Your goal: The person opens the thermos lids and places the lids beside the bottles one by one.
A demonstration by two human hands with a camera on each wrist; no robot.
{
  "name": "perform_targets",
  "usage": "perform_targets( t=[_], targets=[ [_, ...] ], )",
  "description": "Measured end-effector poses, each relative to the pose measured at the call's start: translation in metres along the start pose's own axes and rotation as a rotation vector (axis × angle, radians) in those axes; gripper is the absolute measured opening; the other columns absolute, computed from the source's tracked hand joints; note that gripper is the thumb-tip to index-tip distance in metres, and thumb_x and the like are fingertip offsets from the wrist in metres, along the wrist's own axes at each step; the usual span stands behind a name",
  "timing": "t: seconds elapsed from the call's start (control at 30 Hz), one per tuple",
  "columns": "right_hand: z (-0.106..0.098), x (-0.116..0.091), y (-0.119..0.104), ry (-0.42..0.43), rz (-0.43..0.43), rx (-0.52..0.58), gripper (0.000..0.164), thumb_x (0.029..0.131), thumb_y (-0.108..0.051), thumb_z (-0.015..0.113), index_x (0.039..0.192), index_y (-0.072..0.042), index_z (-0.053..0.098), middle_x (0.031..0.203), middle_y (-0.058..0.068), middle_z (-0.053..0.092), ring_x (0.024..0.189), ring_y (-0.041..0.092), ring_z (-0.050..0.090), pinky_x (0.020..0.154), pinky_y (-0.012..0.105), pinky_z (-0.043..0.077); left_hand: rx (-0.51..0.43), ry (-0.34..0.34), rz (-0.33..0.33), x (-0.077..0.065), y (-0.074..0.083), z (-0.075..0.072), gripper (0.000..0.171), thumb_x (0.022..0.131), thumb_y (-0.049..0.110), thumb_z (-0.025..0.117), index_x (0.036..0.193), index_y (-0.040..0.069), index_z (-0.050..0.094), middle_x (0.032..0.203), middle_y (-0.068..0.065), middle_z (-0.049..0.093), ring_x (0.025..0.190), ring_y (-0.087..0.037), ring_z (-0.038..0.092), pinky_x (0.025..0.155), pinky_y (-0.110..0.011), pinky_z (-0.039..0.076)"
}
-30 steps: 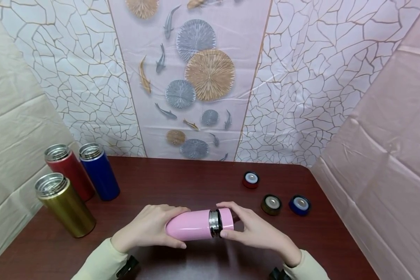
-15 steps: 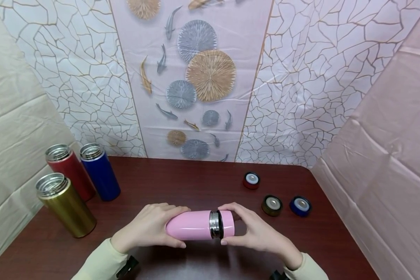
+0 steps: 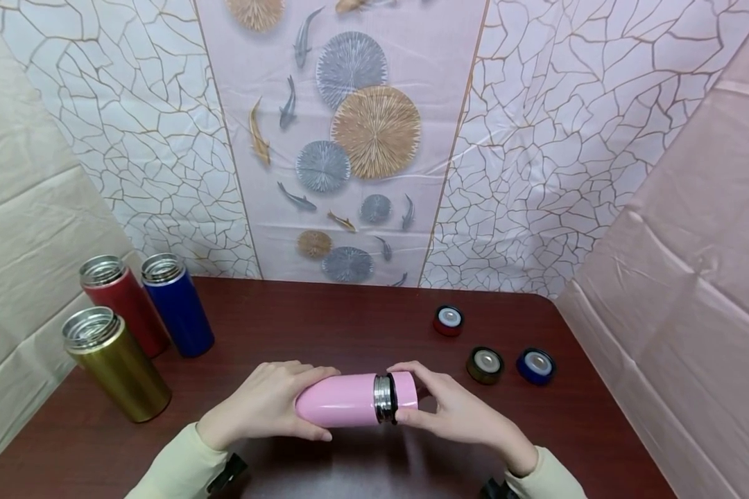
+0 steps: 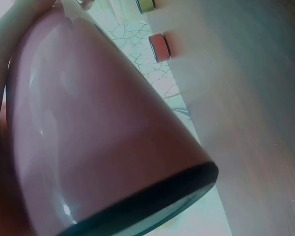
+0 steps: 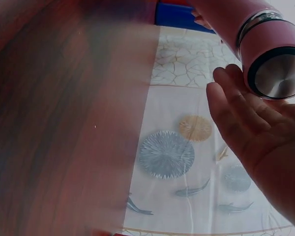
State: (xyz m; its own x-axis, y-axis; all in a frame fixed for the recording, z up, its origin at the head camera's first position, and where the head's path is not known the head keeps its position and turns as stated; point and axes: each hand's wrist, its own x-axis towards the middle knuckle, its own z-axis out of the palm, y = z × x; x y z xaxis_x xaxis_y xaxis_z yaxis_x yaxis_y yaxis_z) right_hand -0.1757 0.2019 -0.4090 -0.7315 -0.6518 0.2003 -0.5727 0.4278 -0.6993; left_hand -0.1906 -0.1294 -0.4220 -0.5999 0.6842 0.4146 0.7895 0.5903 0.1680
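Note:
My left hand (image 3: 268, 402) grips a pink vacuum flask (image 3: 343, 402) that lies sideways above the table's near middle. Its base points left and fills much of the left wrist view. At the flask's right end, my right hand (image 3: 462, 409) pinches the pink lid (image 3: 406, 390) between thumb and fingers. A steel neck band (image 3: 383, 398) and a black ring show between body and lid. How far the lid is threaded on cannot be told. In the right wrist view the lid's round metal top (image 5: 280, 76) faces the camera, with the fingers beneath it.
Lidless red (image 3: 125, 298), blue (image 3: 181, 312) and gold (image 3: 121, 371) flasks stand at left on the dark table (image 3: 312, 322). Red (image 3: 448, 321), dark olive (image 3: 484, 365) and blue (image 3: 535, 366) lids lie at right. Cloth hangs behind and at both sides.
My right thumb slid down the lid's near side, then came back up. The left hand and the flask have stayed nearly still.

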Motion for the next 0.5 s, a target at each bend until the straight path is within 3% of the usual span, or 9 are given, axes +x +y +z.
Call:
perform_targets(
  t=[0.23, 0.4, 0.5],
  targets=[
    [0.0015, -0.0013, -0.0022, 0.063, -0.045, 0.010, 0.060, 0.087, -0.038, 0.081, 0.137, -0.026, 0.050, 0.116, -0.010, 0.064, 0.098, 0.009, 0.064, 0.086, 0.038, 0.054, -0.001, 0.019, 0.004, 0.0000, -0.0010, -0.0003, 0.080, 0.068, 0.078, 0.074, 0.130, 0.028, 0.065, 0.098, 0.013, 0.069, 0.079, -0.005, 0.060, 0.059, -0.026, 0.045],
    [0.0031, -0.0010, -0.0029, 0.141, -0.145, -0.062, 0.065, 0.082, -0.036, 0.085, 0.136, -0.024, 0.050, 0.121, -0.009, 0.061, 0.101, 0.009, 0.062, 0.087, 0.036, 0.053, -0.023, 0.006, -0.020, 0.0000, -0.0007, -0.0001, 0.079, 0.069, 0.078, 0.074, 0.130, 0.028, 0.065, 0.100, 0.013, 0.069, 0.081, -0.004, 0.061, 0.060, -0.026, 0.046],
    [0.0032, 0.0004, -0.0024, 0.174, -0.236, -0.125, 0.069, 0.079, -0.026, 0.089, 0.136, -0.019, 0.050, 0.128, -0.005, 0.058, 0.112, 0.012, 0.058, 0.096, 0.032, 0.048, -0.031, 0.001, -0.025, 0.0004, -0.0006, 0.0001, 0.079, 0.069, 0.078, 0.073, 0.130, 0.029, 0.064, 0.101, 0.013, 0.070, 0.081, -0.003, 0.062, 0.061, -0.026, 0.048]
  ],
)
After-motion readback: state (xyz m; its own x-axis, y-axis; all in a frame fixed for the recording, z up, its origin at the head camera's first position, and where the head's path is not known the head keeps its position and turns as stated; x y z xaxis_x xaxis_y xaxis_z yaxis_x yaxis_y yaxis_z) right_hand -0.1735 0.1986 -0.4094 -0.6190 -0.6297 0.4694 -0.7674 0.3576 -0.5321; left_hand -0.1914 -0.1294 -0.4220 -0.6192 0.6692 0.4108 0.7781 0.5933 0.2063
